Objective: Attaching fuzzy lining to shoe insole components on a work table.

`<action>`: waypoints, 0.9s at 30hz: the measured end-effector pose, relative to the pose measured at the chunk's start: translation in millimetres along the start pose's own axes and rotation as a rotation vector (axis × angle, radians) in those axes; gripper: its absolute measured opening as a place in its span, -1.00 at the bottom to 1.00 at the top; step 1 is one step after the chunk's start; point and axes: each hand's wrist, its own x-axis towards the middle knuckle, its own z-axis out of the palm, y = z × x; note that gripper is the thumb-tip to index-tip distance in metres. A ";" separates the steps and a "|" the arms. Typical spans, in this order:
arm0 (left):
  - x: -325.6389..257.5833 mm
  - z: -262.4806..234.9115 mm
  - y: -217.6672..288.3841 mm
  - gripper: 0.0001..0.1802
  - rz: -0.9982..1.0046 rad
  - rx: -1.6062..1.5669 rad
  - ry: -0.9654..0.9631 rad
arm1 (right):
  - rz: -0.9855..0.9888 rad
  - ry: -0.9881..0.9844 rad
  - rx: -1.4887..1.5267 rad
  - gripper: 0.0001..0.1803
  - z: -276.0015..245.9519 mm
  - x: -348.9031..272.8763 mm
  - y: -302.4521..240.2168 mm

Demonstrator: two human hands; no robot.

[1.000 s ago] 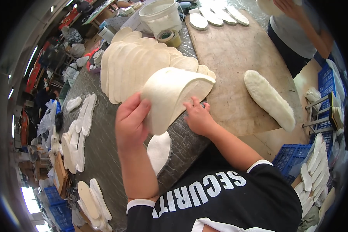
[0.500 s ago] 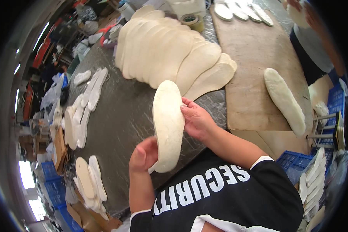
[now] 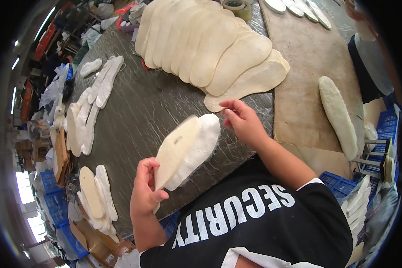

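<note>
My left hand [image 3: 146, 191] grips the lower end of a cream insole [image 3: 176, 149] and holds it tilted above the dark table [image 3: 138, 111]. Right behind it lies a white fleecy insole [image 3: 202, 145]; whether my hand holds that one too I cannot tell. My right hand [image 3: 242, 121] hovers just to the right of the fleecy insole's tip, fingers loosely curled, holding nothing. Beyond my hands, a fanned row of overlapping cream insoles [image 3: 210, 44] covers the far middle of the table.
White fleecy insoles [image 3: 91, 102] lie along the table's left edge, with more insoles [image 3: 96, 196] at the near left. A wooden board [image 3: 308, 71] on the right carries one fleecy insole [image 3: 338, 116]. Blue crates [image 3: 344, 185] sit lower right. Another person [image 3: 373, 53] stands at far right.
The insole came off the fanned row and down toward me. My left hand now holds it alone by its lower end, and my right hand has let go and drawn back to the right.
</note>
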 end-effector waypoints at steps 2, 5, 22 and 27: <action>-3.4 -3.0 -3.5 -0.07 0.004 0.292 0.112 | 0.292 -0.093 -0.191 -0.62 -8.7 -1.7 -6.6; 6.7 -3.5 -11.1 -0.08 0.099 0.745 0.111 | 0.406 -0.190 -0.166 -0.53 -10.7 -4.1 2.4; 24.9 -4.0 -27.8 -0.08 0.090 0.799 -0.083 | 0.814 -0.284 0.274 -0.59 -9.6 -4.4 7.4; 25.7 -1.4 -32.1 -0.10 0.095 0.849 -0.118 | 0.839 -0.312 0.545 -0.63 -19.0 -6.4 14.7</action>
